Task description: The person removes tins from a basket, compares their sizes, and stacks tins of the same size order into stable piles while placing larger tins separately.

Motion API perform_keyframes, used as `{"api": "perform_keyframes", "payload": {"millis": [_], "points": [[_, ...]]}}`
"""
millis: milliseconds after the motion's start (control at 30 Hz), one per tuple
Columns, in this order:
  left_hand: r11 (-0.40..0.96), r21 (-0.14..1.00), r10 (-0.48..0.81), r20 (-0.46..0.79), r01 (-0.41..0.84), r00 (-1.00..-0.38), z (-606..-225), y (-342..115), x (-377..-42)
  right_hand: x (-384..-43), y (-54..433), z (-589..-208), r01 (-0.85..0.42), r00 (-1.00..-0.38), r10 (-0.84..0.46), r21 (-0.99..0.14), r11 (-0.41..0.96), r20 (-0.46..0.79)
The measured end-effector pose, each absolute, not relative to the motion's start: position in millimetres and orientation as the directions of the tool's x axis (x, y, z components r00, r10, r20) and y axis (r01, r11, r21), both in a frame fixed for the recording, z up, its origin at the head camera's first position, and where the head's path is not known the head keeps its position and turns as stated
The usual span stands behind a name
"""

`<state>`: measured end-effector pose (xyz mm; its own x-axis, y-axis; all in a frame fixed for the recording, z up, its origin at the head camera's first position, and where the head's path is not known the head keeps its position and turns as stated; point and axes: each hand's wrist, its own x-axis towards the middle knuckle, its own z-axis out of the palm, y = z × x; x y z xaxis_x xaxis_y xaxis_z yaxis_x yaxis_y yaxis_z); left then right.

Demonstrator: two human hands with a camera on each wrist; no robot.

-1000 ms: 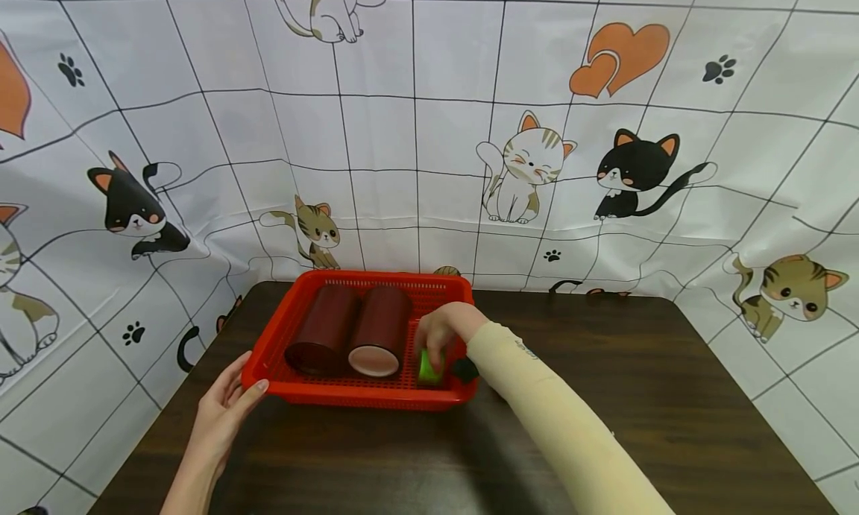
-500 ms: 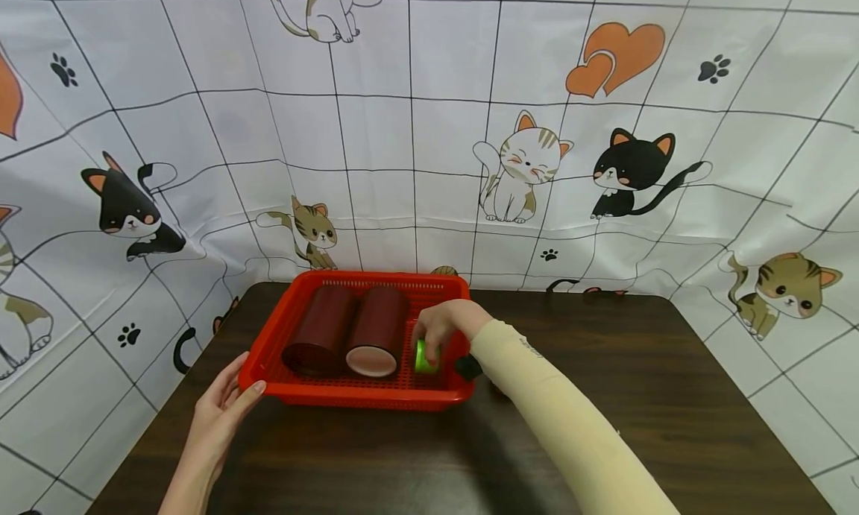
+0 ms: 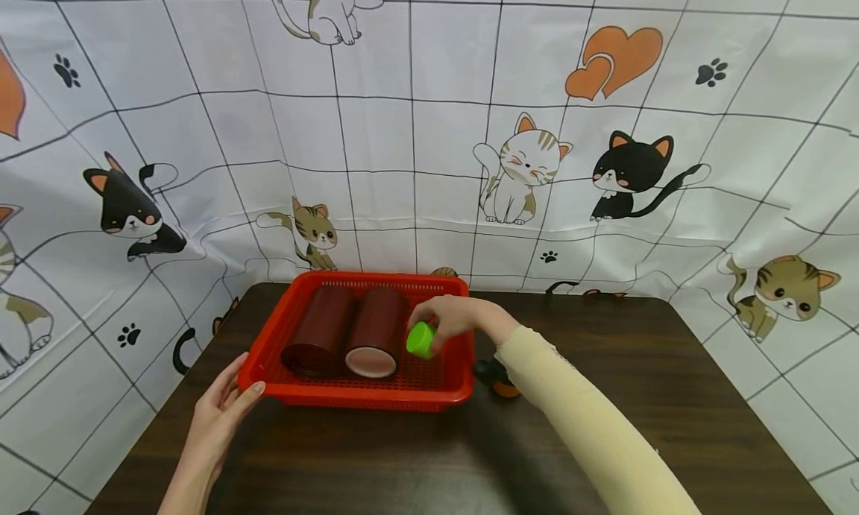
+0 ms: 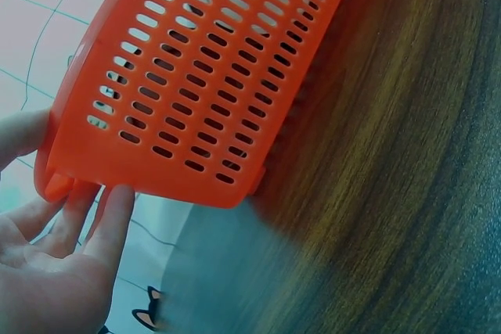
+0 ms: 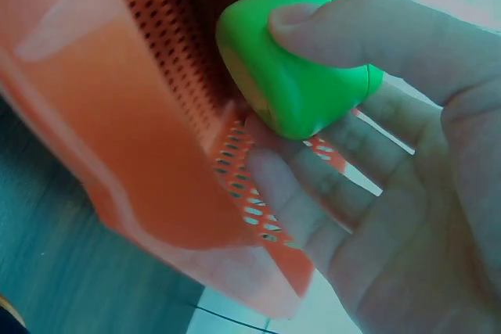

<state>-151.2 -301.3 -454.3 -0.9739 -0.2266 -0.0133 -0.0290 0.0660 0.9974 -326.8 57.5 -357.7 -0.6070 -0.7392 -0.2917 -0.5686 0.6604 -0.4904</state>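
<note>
My left hand (image 3: 216, 418) grips the near left corner of a red plastic basket (image 3: 365, 398), thumb over the rim and fingers under it. In the left wrist view, those fingers press the basket's slotted side (image 4: 184, 166). Over the right part of the basket, my right hand (image 3: 451, 320) pinches a small bright green rounded piece (image 3: 420, 340), a seam near one end. The right wrist view has the thumb on top of this green piece (image 5: 301, 87) and fingers beneath. Two dark brown cylinders (image 3: 323, 325) lie side by side in the basket; the right one shows a pale end.
Just right of the basket, a black and orange object (image 3: 502, 381) stands on the dark wooden table (image 3: 671, 396), partly hidden by the right sleeve. A white curtain (image 3: 376, 135) with cat prints hangs behind and along both sides.
My right hand has raised the green piece from the basket floor and tilted it. More of the black and orange object shows beside the sleeve. The left hand keeps its hold on the corner.
</note>
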Motion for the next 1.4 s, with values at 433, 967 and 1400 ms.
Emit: {"api": "perform_keyframes", "payload": {"millis": [433, 967, 1400], "points": [[0.071, 0.996, -0.236, -0.030, -0.048, -0.971, -455, -301, -152, -309, 103, -326, -0.512, -0.756, -0.654, -0.607, 0.608, -0.017], [0.042, 0.998, -0.227, -0.026, -0.037, -0.973, -453, -300, -153, -269, 149, -343, -0.446, -0.876, -0.414, -0.745, 0.495, 0.249], [0.049, 0.997, -0.234, -0.042, -0.055, -0.971, -453, -301, -154, -242, 177, -364, -0.333, -0.943, -0.220, -0.733, 0.593, 0.250]]}}
